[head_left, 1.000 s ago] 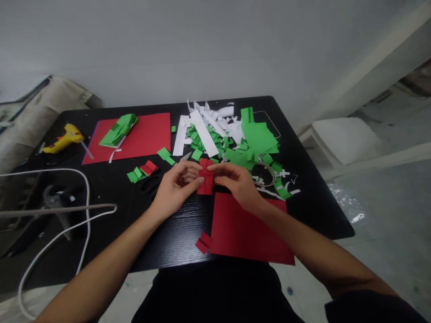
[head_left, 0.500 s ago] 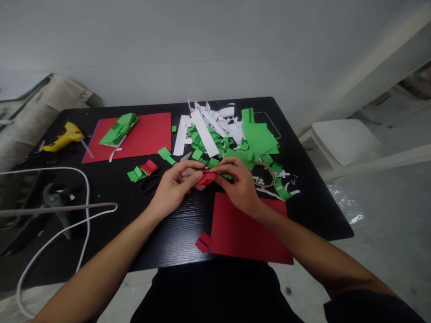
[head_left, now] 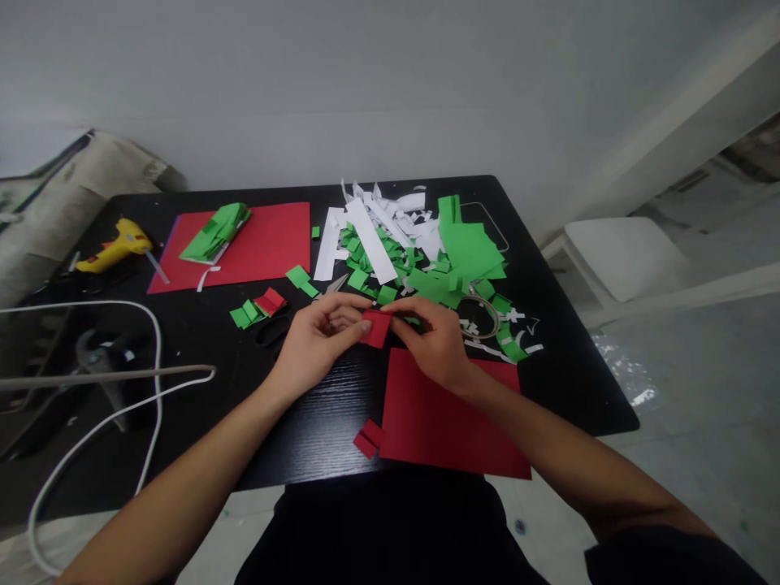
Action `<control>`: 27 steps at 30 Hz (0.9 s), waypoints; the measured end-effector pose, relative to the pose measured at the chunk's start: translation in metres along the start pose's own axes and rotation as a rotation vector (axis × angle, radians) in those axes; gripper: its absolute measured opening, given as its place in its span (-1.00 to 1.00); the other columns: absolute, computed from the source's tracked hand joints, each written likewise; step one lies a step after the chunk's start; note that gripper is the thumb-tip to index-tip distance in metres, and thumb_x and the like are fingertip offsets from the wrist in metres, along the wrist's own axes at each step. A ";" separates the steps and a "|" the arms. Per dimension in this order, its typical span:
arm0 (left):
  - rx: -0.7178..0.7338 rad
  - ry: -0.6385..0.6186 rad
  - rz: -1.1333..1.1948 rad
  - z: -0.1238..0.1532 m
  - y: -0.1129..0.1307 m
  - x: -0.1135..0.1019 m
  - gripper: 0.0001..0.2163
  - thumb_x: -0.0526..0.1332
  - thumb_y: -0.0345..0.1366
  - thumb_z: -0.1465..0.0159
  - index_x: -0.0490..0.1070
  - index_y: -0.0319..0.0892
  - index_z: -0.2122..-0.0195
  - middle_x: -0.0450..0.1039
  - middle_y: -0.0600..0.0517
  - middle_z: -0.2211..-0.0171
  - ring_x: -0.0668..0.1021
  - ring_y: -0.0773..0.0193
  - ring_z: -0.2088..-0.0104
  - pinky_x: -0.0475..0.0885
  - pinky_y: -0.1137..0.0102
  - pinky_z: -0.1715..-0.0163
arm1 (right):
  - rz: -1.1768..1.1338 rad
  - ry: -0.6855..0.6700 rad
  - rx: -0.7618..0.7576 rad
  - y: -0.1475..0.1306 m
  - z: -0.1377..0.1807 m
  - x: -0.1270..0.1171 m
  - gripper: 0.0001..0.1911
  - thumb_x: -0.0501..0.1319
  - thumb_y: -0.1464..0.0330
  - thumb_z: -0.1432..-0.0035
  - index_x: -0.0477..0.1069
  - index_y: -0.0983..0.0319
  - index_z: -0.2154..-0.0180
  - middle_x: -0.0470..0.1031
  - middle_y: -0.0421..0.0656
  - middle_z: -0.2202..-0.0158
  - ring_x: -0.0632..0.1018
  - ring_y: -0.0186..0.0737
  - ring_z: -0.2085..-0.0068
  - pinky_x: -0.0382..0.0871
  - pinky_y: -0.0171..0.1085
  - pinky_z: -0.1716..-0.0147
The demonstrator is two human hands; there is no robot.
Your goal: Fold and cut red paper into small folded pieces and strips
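The two forearms (head_left: 225, 439) rise from the lower corners and converge on the grip; the left hand (head_left: 320, 337) and right hand (head_left: 432, 341) face each other, fingers curled, thumbs on the side nearer the body. Both are closed on one small red folded paper (head_left: 376, 330), pinched between thumbs and fingertips and held between them; whether its lower edge meets the black table (head_left: 310, 426) cannot be told. Two large red sheets (head_left: 451, 422) are present, one nearer the body and right of the grip, passing beneath the right forearm, the other beyond the grip to the left. A heap of green and white scraps (head_left: 472, 248), too overlapped to count, spreads beyond and right of it, with at least two long white strips (head_left: 370, 241). One folded green bundle (head_left: 216, 234) lies on the farther red sheet; one yellow glue gun (head_left: 119, 246) lies farther left, one pliers-like tool (head_left: 91, 356) well left, one pair of scissors (head_left: 335, 284) just beyond the left hand, one ring-shaped roll (head_left: 496, 312) just right of the right hand. Loose red pieces (head_left: 369, 439) lie in two places, nearer the body and left of the left hand. Beyond the grip stands a grey-white wall (head_left: 366, 97); pale floor (head_left: 688, 366) shows to the right; the table, faintly grained, carries the papers; a white seat (head_left: 621, 256) stands well right and a white cable (head_left: 159, 390) loops far left.
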State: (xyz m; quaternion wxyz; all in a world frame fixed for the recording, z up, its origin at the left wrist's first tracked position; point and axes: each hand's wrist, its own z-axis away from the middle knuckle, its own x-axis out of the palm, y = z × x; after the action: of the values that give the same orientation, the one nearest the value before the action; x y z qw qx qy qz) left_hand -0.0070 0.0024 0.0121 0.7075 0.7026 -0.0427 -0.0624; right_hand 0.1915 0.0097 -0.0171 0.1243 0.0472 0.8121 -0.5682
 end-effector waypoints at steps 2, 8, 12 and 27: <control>0.029 0.000 -0.039 0.001 0.000 0.001 -0.76 0.43 -0.33 -0.21 0.59 -0.17 0.09 0.58 0.08 0.42 0.60 0.35 0.40 0.53 0.44 0.32 | -0.098 -0.011 0.065 -0.001 0.000 0.001 -0.88 0.33 0.38 -0.27 0.63 0.11 0.18 0.71 -0.15 0.15 0.68 -0.13 0.15 0.58 -0.10 0.07; 0.049 -0.003 -0.111 0.001 -0.003 0.002 -0.75 0.41 -0.28 -0.25 0.60 -0.16 0.05 0.57 0.08 0.43 0.59 0.33 0.41 0.52 0.42 0.33 | -0.270 -0.042 0.218 -0.008 -0.002 0.001 -0.89 0.39 0.35 -0.18 0.65 0.12 0.21 0.72 -0.17 0.21 0.69 -0.15 0.18 0.62 -0.10 0.09; 0.065 0.015 -0.160 0.001 -0.005 0.001 -0.77 0.39 -0.27 -0.27 0.60 -0.18 0.06 0.55 0.10 0.46 0.55 0.36 0.46 0.50 0.43 0.38 | -0.312 -0.072 0.239 -0.013 -0.003 -0.002 -0.87 0.37 0.32 -0.19 0.66 0.13 0.20 0.72 -0.15 0.17 0.69 -0.15 0.14 0.61 -0.11 0.05; 0.203 0.036 -0.350 0.004 -0.001 0.003 -0.84 0.33 -0.20 -0.35 0.61 -0.16 0.16 0.57 0.03 0.33 0.58 0.31 0.36 0.51 0.41 0.31 | -0.240 -0.044 0.216 -0.013 -0.003 0.000 -0.88 0.43 0.25 -0.20 0.68 0.12 0.23 0.71 -0.17 0.26 0.68 -0.15 0.21 0.62 -0.13 0.11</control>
State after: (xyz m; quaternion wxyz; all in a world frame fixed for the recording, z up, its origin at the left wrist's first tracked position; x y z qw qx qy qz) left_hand -0.0050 -0.0024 0.0110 0.6119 0.7681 0.0868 -0.1674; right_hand 0.1880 0.0077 -0.0050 0.0675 -0.0496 0.7431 -0.6639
